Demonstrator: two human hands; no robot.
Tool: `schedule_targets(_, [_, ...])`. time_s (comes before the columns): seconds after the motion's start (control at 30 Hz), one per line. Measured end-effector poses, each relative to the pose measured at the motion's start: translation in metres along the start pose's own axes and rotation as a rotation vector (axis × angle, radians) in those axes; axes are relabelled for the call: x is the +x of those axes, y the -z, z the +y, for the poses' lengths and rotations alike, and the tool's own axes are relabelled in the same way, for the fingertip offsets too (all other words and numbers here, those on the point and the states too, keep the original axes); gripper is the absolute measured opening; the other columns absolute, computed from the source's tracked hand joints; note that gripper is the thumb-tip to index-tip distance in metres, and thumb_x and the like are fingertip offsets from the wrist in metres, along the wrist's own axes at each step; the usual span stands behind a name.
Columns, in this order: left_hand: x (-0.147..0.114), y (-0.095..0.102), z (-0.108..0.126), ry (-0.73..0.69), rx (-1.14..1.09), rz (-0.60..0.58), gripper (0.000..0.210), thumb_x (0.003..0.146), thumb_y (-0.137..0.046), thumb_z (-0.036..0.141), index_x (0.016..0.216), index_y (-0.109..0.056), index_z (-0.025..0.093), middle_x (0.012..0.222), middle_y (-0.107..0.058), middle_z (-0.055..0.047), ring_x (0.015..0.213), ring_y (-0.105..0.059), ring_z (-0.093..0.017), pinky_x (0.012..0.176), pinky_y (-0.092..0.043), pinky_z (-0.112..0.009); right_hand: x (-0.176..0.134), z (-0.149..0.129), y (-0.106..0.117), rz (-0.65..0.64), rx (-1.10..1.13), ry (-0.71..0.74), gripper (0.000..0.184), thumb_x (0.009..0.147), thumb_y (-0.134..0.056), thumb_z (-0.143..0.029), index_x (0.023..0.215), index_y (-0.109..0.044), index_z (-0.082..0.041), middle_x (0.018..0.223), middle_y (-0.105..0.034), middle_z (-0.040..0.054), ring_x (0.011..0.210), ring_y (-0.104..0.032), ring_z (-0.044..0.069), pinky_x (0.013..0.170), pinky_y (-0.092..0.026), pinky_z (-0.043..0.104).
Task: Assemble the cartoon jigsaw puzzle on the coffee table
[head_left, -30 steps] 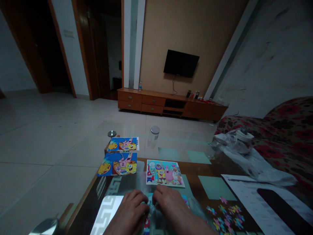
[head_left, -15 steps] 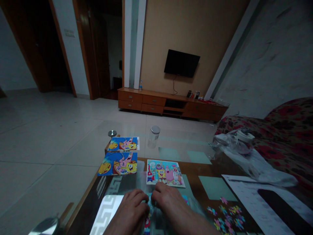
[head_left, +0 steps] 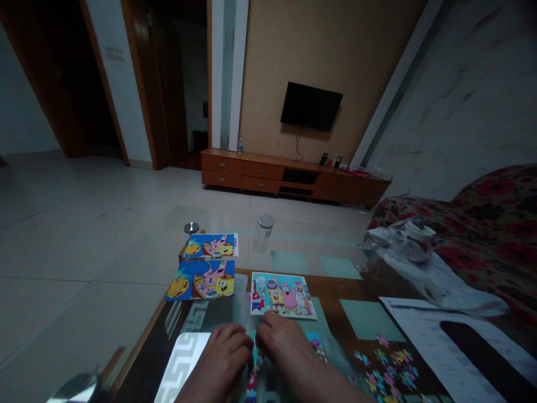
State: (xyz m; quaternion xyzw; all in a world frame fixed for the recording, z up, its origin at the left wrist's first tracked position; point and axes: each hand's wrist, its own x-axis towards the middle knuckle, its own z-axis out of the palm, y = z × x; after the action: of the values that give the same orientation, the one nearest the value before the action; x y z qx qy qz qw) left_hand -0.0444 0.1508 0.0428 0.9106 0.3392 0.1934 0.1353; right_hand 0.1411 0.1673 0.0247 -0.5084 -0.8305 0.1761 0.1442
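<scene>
My left hand [head_left: 229, 350] and my right hand [head_left: 285, 344] are close together over the partly joined jigsaw puzzle [head_left: 251, 375] on the glass table. Both sets of fingers are curled down onto its pieces, and the fingertips are mostly hidden. Red and blue bits of the puzzle show between the hands, and another colourful part lies beyond my right wrist. Just past my fingers lies a cartoon picture card [head_left: 283, 296]. A heap of loose puzzle pieces [head_left: 390, 369] is spread to the right of my right forearm.
Two blue cartoon pictures [head_left: 203, 280] lie at the left table edge. A clear lidded jar [head_left: 263, 235] stands at the back. On the right are a paper sheet [head_left: 423, 330], a dark phone-like slab [head_left: 482, 358] and a plastic bag [head_left: 444, 285]. A patterned sofa [head_left: 495, 224] borders the right.
My right hand has shifted slightly left, so more of the puzzle shows beside its wrist. The left hand stays nearly in place. The view has tilted a little.
</scene>
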Motion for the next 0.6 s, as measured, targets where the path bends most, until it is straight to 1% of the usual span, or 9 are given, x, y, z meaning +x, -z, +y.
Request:
schedule_targets(0.07, [-0.001,-0.003,-0.001,-0.013,-0.018,0.028,0.025,0.072,-0.049,0.004,0.088,-0.056,0.022,0.101,-0.066,-0.001,0.098,-0.057,-0.019,0.081,-0.045,-0.031,0.004,-0.001,-0.003,-0.014,-0.004,-0.011,0.019,0.094,-0.055,-0.033,0.106,-0.062,-0.019,0.107,-0.063,0.0046,0.086,-0.062,0.018,0.074,-0.054,0.034])
schedule_targets(0.1, [-0.001,-0.005,-0.002,-0.019,-0.023,0.039,0.025,0.072,-0.049,0.004,0.088,-0.056,0.022,0.100,-0.066,-0.001,0.097,-0.057,-0.019,0.081,-0.045,-0.031,0.006,-0.001,-0.003,-0.016,-0.008,-0.017,0.020,0.095,-0.054,-0.033,0.108,-0.062,-0.019,0.108,-0.063,0.0048,0.086,-0.062,0.018,0.074,-0.054,0.034])
schedule_targets(0.13, [-0.001,-0.006,-0.003,-0.021,-0.023,0.046,0.026,0.071,-0.049,0.003,0.089,-0.056,0.022,0.100,-0.066,-0.001,0.097,-0.057,-0.019,0.080,-0.045,-0.031,0.007,-0.002,-0.003,-0.015,-0.013,-0.023,0.017,0.095,-0.054,-0.030,0.104,-0.063,-0.019,0.105,-0.064,0.0049,0.085,-0.062,0.018,0.073,-0.053,0.033])
schedule_targets(0.2, [-0.001,-0.006,-0.003,-0.024,-0.015,0.040,0.026,0.071,-0.048,0.003,0.088,-0.056,0.021,0.099,-0.066,-0.002,0.097,-0.057,-0.020,0.080,-0.046,-0.033,0.007,-0.004,0.003,-0.004,-0.023,-0.034,0.014,0.092,-0.053,-0.017,0.090,-0.067,-0.017,0.092,-0.066,0.0054,0.078,-0.061,0.019,0.067,-0.050,0.029])
schedule_targets(0.27, [-0.001,-0.005,-0.003,-0.022,-0.003,0.029,0.026,0.072,-0.048,0.003,0.088,-0.056,0.021,0.101,-0.066,-0.003,0.100,-0.057,-0.021,0.081,-0.046,-0.035,0.003,-0.006,0.015,0.015,-0.036,-0.032,0.020,0.086,-0.052,-0.005,0.078,-0.067,-0.016,0.083,-0.066,0.0060,0.075,-0.060,0.019,0.062,-0.045,0.028])
schedule_targets(0.3, [-0.001,-0.004,-0.003,-0.022,0.002,0.028,0.025,0.073,-0.047,0.003,0.089,-0.055,0.021,0.102,-0.066,-0.003,0.101,-0.057,-0.021,0.082,-0.046,-0.035,-0.001,-0.007,0.023,0.022,-0.042,-0.022,0.021,0.082,-0.053,-0.002,0.075,-0.067,-0.017,0.082,-0.066,0.0059,0.075,-0.060,0.018,0.061,-0.043,0.027])
schedule_targets(0.43, [0.001,-0.004,-0.003,-0.090,0.054,0.028,0.029,0.073,-0.051,0.003,0.094,-0.053,0.022,0.110,-0.066,-0.001,0.106,-0.056,-0.021,0.084,-0.045,-0.034,-0.017,-0.005,0.050,0.070,-0.106,0.000,0.021,0.080,-0.057,-0.002,0.079,-0.068,-0.020,0.083,-0.066,0.0045,0.074,-0.061,0.017,0.060,-0.040,0.026])
schedule_targets(0.5, [0.002,-0.008,-0.003,-0.134,0.108,0.056,0.033,0.071,-0.052,0.000,0.094,-0.052,0.023,0.109,-0.067,0.003,0.107,-0.056,-0.021,0.084,-0.045,-0.034,-0.024,-0.001,0.057,0.077,-0.106,-0.008,0.021,0.081,-0.056,-0.002,0.081,-0.068,-0.020,0.083,-0.066,0.0042,0.074,-0.061,0.017,0.061,-0.040,0.025])
schedule_targets(0.6, [0.002,-0.017,-0.004,-0.141,0.165,0.116,0.039,0.071,-0.048,-0.006,0.096,-0.050,0.023,0.107,-0.067,0.006,0.107,-0.057,-0.020,0.085,-0.044,-0.035,-0.036,0.005,0.063,0.081,-0.067,-0.032,0.021,0.082,-0.054,-0.002,0.082,-0.067,-0.019,0.084,-0.065,0.0040,0.075,-0.061,0.017,0.063,-0.041,0.025])
